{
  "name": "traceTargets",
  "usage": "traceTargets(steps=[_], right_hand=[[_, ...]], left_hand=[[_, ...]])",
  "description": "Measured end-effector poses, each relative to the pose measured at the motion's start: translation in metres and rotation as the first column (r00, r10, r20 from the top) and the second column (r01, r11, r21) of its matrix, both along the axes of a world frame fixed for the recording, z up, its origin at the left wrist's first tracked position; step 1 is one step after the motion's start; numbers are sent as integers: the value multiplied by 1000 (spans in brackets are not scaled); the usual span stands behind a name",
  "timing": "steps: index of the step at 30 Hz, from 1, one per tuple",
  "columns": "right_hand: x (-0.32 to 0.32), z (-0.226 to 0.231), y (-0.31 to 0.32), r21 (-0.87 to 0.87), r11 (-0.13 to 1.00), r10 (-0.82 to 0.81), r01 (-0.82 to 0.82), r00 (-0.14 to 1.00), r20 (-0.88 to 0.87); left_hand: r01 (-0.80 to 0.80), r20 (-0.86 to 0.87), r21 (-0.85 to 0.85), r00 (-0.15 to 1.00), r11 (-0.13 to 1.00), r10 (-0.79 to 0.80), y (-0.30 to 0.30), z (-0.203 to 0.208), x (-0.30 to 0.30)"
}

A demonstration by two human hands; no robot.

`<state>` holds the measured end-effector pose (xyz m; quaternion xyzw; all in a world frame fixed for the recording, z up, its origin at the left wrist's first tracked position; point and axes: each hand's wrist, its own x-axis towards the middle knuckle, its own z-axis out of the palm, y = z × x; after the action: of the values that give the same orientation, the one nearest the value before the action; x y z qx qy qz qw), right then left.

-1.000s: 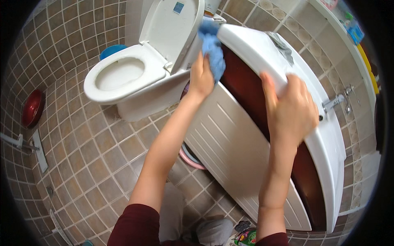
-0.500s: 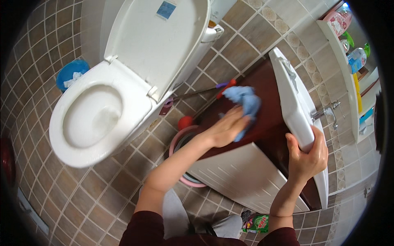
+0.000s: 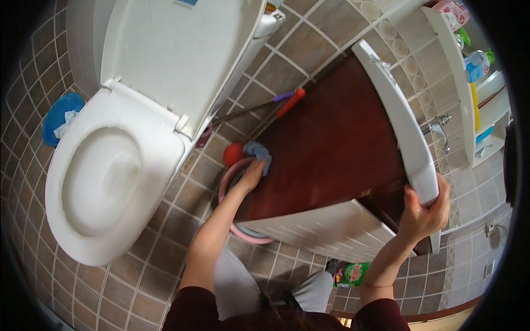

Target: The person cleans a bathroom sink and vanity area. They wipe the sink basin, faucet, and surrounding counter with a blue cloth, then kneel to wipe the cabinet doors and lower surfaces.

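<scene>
My left hand presses a crumpled blue cloth against the far left edge of a dark reddish-brown cabinet panel. Its fingers are partly hidden by the cloth. On the right, my right hand grips the near end of a white washbasin, thumb on one side and fingers round the rim. The basin looks tilted up on its edge over the cabinet. Below the brown panel is the cabinet's white slatted front.
A white toilet with raised lid stands at left, beside a blue bin. A pink-rimmed basin, a red ball-like object and red-handled tool are by the cabinet. Bottles line a wall shelf; a green packet lies near my feet.
My left hand has moved the blue cloth left and toward me, from mid-panel to its left edge. My right hand still grips the washbasin. The whole view has shifted somewhat.
</scene>
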<state>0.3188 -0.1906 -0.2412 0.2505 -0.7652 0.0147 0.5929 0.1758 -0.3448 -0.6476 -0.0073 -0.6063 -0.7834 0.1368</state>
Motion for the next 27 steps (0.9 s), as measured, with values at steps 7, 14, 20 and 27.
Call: traceTargets(steps=[7,14,20,27], right_hand=[[-6,-2,9,2,1000,-2,2,1000,-14],[-7,-7,17,-83,994,77,-72,995,59],[-6,-1,20,-69,997,-29,28,999,-15],[0,-1,5,-22,999,32,-31,998,45]], left_hand=[[-111,-648,-94,762,989,24,2,268,123],[-359,-645,36,705,933,296,12,277,146],[-78,139,107,988,991,63,1,12,80],[-278,312,306,933,911,180,26,-47,126]])
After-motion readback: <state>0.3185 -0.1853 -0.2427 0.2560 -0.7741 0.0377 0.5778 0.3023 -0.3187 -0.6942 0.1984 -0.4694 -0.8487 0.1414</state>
